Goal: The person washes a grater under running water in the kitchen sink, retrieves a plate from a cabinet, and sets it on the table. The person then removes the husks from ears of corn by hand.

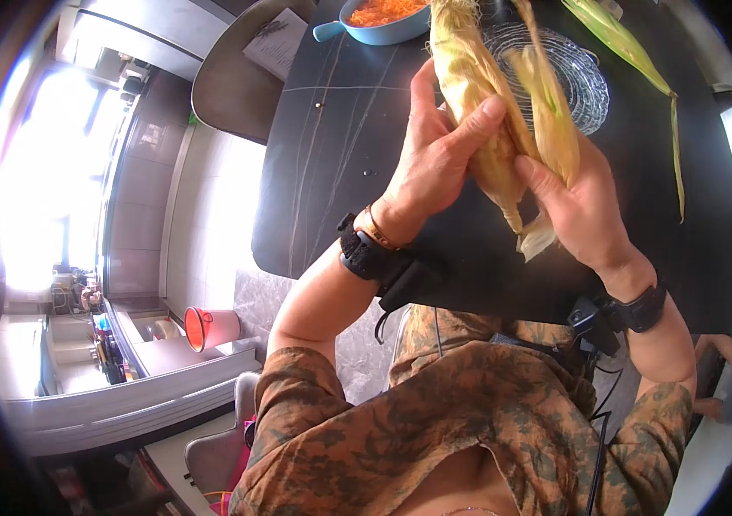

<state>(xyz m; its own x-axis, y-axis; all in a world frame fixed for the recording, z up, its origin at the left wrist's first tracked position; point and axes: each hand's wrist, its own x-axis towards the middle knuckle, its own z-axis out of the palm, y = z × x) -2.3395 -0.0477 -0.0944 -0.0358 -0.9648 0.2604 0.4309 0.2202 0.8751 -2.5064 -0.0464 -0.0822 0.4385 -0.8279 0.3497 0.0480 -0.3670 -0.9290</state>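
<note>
1. The plump ear of corn in a pale yellow, papery husk (482, 129) is wrapped by the left hand (436, 159), thumb across the front. Most fingers are hidden behind, so how hard it's being squeezed can't be told.
2. A loose yellow-green husk flap (557, 133) looks pinched by the right hand (585, 206), thumb tip against the ear's side, up from the tapered end nearest the body.
3. Handling, at a guess: pretty light, stiff down the core, soft and maybe a bit slidey on the outside. Not really fragile, but thin leaves could get torn. Best gripped round the fat middle; flaps best taken low.
4. It's all held up over the black, white-veined table (323, 185), well in from the left edge.
5. Farther out: a clear, ridged round plate (588, 82) is partly blocked by the ear, a light-blue pan (392, 34) of orange shreds (383, 11) is parked by the far-left corner, and a long green husk leaf (628, 47) is laid toward the right edge.
</note>
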